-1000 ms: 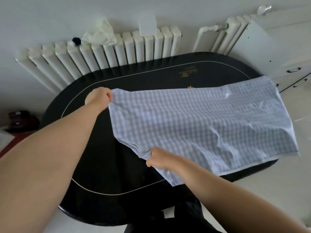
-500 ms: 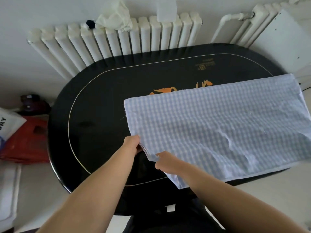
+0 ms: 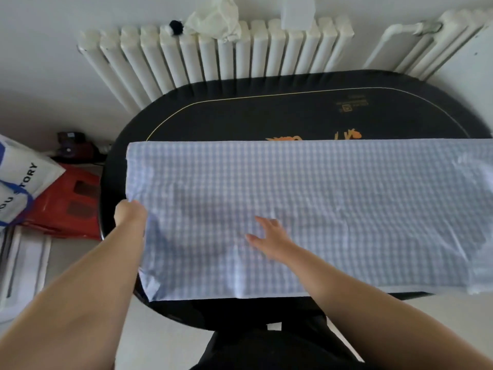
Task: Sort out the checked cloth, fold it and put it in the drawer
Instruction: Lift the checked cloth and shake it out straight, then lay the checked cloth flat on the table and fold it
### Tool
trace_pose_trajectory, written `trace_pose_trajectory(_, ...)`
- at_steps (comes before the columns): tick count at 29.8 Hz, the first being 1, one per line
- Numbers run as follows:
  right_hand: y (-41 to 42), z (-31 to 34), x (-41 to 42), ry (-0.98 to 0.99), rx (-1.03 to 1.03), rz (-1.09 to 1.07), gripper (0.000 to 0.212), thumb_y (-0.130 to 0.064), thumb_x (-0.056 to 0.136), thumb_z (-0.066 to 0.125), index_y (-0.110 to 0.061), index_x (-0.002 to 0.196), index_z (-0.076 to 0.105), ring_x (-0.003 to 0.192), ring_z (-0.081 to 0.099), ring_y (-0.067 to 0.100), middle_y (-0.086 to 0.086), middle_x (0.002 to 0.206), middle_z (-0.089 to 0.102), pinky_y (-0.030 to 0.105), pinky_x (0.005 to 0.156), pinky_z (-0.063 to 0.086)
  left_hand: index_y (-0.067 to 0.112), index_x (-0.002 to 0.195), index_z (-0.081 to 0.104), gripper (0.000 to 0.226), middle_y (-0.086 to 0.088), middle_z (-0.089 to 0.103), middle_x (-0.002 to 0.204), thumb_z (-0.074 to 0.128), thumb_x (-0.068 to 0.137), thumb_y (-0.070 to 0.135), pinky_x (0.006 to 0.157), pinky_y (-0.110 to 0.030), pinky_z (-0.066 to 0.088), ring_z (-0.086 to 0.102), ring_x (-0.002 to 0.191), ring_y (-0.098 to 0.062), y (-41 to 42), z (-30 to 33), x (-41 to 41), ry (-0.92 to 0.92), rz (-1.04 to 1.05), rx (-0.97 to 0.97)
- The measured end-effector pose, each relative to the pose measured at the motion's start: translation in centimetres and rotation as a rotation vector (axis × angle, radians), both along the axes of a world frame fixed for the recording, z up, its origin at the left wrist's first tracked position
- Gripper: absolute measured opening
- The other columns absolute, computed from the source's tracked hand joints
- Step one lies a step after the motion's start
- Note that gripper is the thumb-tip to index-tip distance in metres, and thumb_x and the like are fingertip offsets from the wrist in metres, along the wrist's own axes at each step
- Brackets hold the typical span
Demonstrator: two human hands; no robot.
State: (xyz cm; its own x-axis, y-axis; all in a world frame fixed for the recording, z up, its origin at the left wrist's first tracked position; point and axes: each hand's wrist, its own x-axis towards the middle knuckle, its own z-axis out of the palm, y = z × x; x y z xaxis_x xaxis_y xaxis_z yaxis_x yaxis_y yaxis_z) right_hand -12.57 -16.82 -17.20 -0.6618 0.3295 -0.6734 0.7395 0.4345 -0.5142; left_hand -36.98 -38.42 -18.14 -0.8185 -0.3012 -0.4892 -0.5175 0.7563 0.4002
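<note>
The pale blue checked cloth (image 3: pixel 333 204) lies spread flat across the black oval table (image 3: pixel 240 116), running off the frame at the right. My left hand (image 3: pixel 130 212) is closed on the cloth's left edge, near the table's left rim. My right hand (image 3: pixel 269 237) rests flat on the cloth with its fingers spread, to the right of the left hand. The cloth's near edge hangs close to the table's front rim. No drawer shows in this view.
A white radiator (image 3: pixel 213 57) runs along the wall behind the table, with a crumpled white cloth (image 3: pixel 216 18) on top. On the floor at the left are a red stool (image 3: pixel 66 206) and a white bag with blue lettering (image 3: pixel 18 182).
The folded cloth was laid down and pulled left across the table. My right hand let go of the corner and now lies flat on the cloth; my left hand moved to its left edge.
</note>
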Motion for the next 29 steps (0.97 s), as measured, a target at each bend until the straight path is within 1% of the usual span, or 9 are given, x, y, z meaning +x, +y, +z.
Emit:
trace_pose_trajectory(3,0.4,-0.9,0.4,-0.015,0.228,0.123,0.066,-0.049,0.089,0.054,-0.030,0.147,0.027,0.143,0.017,0.027,0.003,0.156,0.018,0.043,0.115,0.024,0.003,0.143,0.028,0.062,-0.019,0.030,0.150,0.057,0.091,0.021,0.111,-0.046,0.026,0.030,0.137,-0.038,-1.2,-0.1,0.5,0.045,-0.034,-0.120)
trace_pose_trajectory(5,0.4,-1.4,0.7,-0.059,0.309,0.175,0.070,-0.050,0.088,0.054,-0.035,0.148,0.021,0.147,0.002,0.027,-0.001,0.159,0.004,0.049,0.116,0.016,0.014,0.150,0.013,0.075,-0.008,0.009,0.160,0.057,0.092,0.028,0.118,-0.046,0.015,0.011,0.146,-0.031,-0.1,0.2,2.5,0.127,-0.293,-0.224)
trace_pose_trajectory(7,0.7,-1.8,1.3,-0.122,0.333,0.223,0.074,-0.050,0.089,0.053,-0.037,0.150,0.012,0.148,-0.009,0.027,-0.003,0.160,-0.009,0.055,0.116,0.009,0.022,0.152,0.008,0.071,-0.003,-0.002,0.162,0.049,0.096,0.035,0.119,-0.046,0.009,0.001,0.148,-0.027,2.1,-0.3,5.2,0.157,-0.643,-0.265)
trace_pose_trajectory(11,2.3,-2.1,3.9,-0.112,0.353,0.426,0.074,-0.045,0.091,0.052,-0.036,0.150,0.007,0.148,-0.005,0.027,-0.004,0.161,-0.007,0.054,0.117,0.011,0.028,0.152,0.004,0.063,0.001,-0.012,0.161,0.035,0.099,0.044,0.119,-0.049,0.003,-0.009,0.148,-0.026,7.2,-1.7,12.3,0.080,-1.201,-0.280)
trace_pose_trajectory(14,3.6,-2.2,6.7,-0.009,0.382,0.566,0.066,-0.038,0.091,0.053,-0.032,0.149,0.020,0.148,0.003,0.023,-0.003,0.161,0.005,0.045,0.117,0.016,0.027,0.153,-0.002,0.063,0.002,-0.016,0.160,0.030,0.100,0.044,0.119,-0.048,0.002,-0.012,0.148,-0.023,10.1,-2.4,16.7,0.048,-1.439,-0.272)
trace_pose_trajectory(17,5.5,-2.3,9.9,0.063,0.395,0.528,0.057,-0.033,0.093,0.051,-0.025,0.146,0.031,0.148,0.009,0.018,-0.004,0.160,0.014,0.037,0.116,0.017,0.026,0.153,-0.005,0.066,0.003,-0.020,0.159,0.029,0.100,0.047,0.117,-0.052,0.003,-0.015,0.147,-0.027,12.4,-2.9,19.7,-0.014,-1.528,-0.298)
trace_pose_trajectory(22,11.3,-2.7,16.9,-0.003,0.370,0.246,0.056,-0.033,0.099,0.042,-0.022,0.149,0.020,0.148,0.005,0.013,-0.007,0.160,0.008,0.037,0.120,0.012,0.022,0.151,-0.014,0.069,-0.005,-0.028,0.157,0.018,0.098,0.055,0.114,-0.060,0.001,-0.020,0.144,-0.039,16.4,-2.7,23.6,-0.143,-1.397,-0.390)
trace_pose_trajectory(26,16.2,-2.6,23.0,0.024,0.467,0.040,0.053,-0.033,0.099,0.039,-0.022,0.149,0.023,0.149,0.001,0.016,-0.004,0.161,0.007,0.037,0.119,0.011,0.025,0.151,-0.013,0.065,0.000,-0.031,0.155,0.020,0.101,0.049,0.118,-0.055,0.001,-0.022,0.145,-0.026,21.0,-2.4,28.7,-0.036,-1.541,-0.291)
trace_pose_trajectory(29,20.2,-2.0,27.3,0.008,0.452,-0.122,0.051,-0.032,0.100,0.038,-0.023,0.148,0.026,0.148,0.005,0.019,-0.003,0.161,0.009,0.037,0.118,0.014,0.023,0.152,-0.011,0.066,0.003,-0.027,0.157,0.024,0.101,0.046,0.119,-0.051,0.000,-0.020,0.146,-0.022,25.9,-1.9,33.4,0.001,-1.608,-0.224)
